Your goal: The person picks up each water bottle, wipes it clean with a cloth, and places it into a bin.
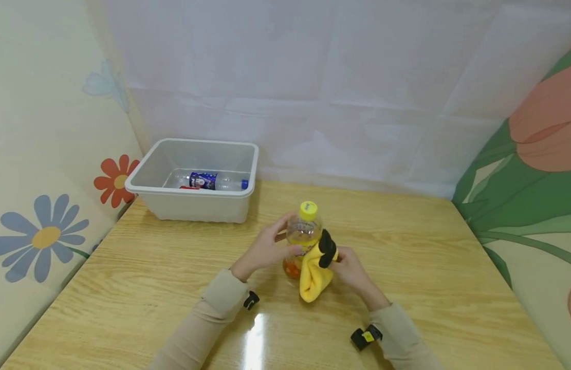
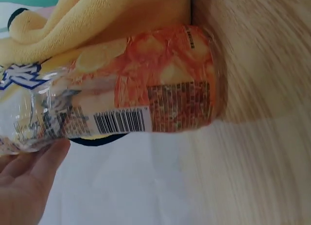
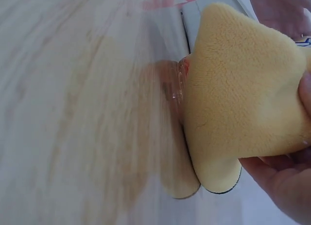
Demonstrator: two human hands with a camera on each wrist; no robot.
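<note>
A clear plastic bottle (image 1: 305,234) with a yellow cap stands upright on the table. My left hand (image 1: 270,245) grips it around its left side, thumb in front. The left wrist view shows its orange printed label with a barcode (image 2: 121,120). In my right hand (image 1: 352,270), a folded yellow cloth (image 1: 314,280) with a black underside is pinched against the bottle's right side. Seen from the right wrist, the plush cloth (image 3: 243,89) hides most of the bottle, leaving only a strip near its base visible.
A pale grey plastic bin (image 1: 197,205) sits at the back left of the wooden table (image 1: 428,267). Inside it lies an empty bottle (image 1: 227,183) with a blue label and cap, plus something red. White sheeting (image 1: 350,103) hangs behind the table; floral fabric borders both sides.
</note>
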